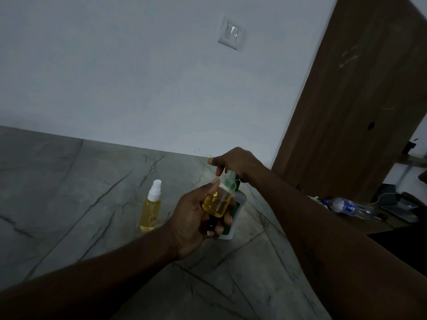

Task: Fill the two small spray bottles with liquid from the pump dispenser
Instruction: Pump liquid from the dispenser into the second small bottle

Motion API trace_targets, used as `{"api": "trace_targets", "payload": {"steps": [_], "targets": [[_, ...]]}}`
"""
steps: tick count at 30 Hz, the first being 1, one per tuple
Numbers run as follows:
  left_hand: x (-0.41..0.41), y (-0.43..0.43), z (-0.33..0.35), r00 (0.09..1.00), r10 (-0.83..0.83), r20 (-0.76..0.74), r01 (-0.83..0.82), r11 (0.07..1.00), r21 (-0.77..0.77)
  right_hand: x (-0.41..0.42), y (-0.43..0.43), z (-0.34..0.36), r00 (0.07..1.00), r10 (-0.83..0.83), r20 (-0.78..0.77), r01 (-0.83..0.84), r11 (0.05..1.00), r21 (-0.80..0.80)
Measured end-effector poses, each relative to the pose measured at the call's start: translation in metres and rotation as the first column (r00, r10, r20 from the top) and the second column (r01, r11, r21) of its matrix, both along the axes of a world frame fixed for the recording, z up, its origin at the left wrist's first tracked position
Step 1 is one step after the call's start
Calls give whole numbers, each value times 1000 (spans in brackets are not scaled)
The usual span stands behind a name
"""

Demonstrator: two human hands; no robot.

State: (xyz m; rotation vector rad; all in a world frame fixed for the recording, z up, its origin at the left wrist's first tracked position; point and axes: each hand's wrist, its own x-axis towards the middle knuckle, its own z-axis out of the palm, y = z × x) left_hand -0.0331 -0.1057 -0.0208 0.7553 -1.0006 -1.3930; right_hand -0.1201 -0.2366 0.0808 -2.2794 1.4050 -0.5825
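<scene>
Item count
Spray bottles: 2 (capped bottle (150, 207), open bottle (218, 202)). Pump dispenser (240, 199): 1. Water bottle (346, 205): 1. Wall switch (231, 33): 1.

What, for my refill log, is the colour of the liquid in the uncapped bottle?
Yellow; the uncapped bottle shows best in the head view.

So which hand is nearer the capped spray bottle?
Left. The left hand, holding the open bottle, is beside the capped bottle; the right hand is farther, atop the pump dispenser.
</scene>
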Motion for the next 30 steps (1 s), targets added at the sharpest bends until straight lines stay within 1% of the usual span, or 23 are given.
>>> {"api": "trace_targets", "payload": {"steps": [5,8,14,22,26,30], "targets": [[0,0,4,1000,-6,-13,5,1000,-24,1,-1,10,999,-2,-50,-2,997,-74],[1,0,2,1000,-3,-7,3,1000,-22,1,-5,6,1000,-15,1,15,1000,-24],[-1,-2,-3,1000,21,3,-21,1000,-6,2,-6,-2,1000,-27,-3,27,1000,10],[0,-2,0,999,38,-22,-38,999,-28,2,-8,6,999,-29,-40,25,996,-82],[1,-2,-1,999,49,-13,-49,999,-17,0,-10,1,999,-24,23,24,999,-26],[1,-2,-4,999,53,10,-53,999,-7,1,-10,-3,999,-23,34,23,1000,4]]}}
